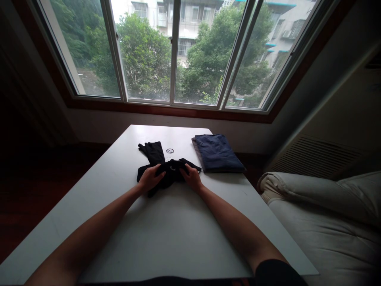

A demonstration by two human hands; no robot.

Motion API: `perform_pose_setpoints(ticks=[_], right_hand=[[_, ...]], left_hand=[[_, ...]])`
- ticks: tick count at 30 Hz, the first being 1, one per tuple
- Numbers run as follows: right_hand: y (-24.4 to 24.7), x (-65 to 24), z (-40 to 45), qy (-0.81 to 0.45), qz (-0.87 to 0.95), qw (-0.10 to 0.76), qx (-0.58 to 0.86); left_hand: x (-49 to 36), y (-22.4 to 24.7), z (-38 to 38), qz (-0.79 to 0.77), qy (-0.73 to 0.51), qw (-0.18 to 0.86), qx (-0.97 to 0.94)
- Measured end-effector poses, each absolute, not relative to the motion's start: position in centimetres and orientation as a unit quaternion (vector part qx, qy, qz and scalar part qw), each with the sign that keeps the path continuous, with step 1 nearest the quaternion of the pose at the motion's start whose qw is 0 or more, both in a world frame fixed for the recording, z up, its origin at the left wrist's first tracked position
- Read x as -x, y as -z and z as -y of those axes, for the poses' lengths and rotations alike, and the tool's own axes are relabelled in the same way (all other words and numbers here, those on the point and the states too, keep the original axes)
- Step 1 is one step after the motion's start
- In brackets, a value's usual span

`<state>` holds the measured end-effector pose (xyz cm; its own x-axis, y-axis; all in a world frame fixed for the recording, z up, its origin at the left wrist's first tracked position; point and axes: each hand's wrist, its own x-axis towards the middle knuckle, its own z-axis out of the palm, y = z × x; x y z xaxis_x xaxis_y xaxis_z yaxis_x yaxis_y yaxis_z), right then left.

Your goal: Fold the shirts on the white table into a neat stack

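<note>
On the white table [166, 234], a bunched piece of black cloth [171, 169] with a small pale mark lies between my hands. My left hand [151, 177] grips its left part, thumb on top. Closed on the right part is my right hand [191, 175], its fingers partly hidden behind the fabric. Just beyond my left hand rests a black glove-like piece [154, 151] with finger-like ends. Whether it joins the cloth I hold cannot be made out. A small round dark-and-white emblem [170, 151] shows on the table behind the cloth.
Folded dark blue and grey clothes [218, 153] lie at the table's far right. A pale sofa [324, 214] stands along the right side. Beyond the table's far edge is a wall with a wide window [173, 51].
</note>
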<state>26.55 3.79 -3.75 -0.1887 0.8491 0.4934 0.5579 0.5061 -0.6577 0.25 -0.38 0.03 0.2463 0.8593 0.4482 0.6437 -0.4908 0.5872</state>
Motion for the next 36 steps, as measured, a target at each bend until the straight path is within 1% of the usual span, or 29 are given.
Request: perform_pose_setpoints(ticks=[36], right_hand=[[3.54,-26.47,-3.68,-0.179,0.751,0.425,0.472]], left_hand=[[-0.39,-0.12,0.71,-0.489,-0.382,0.124,-0.774]])
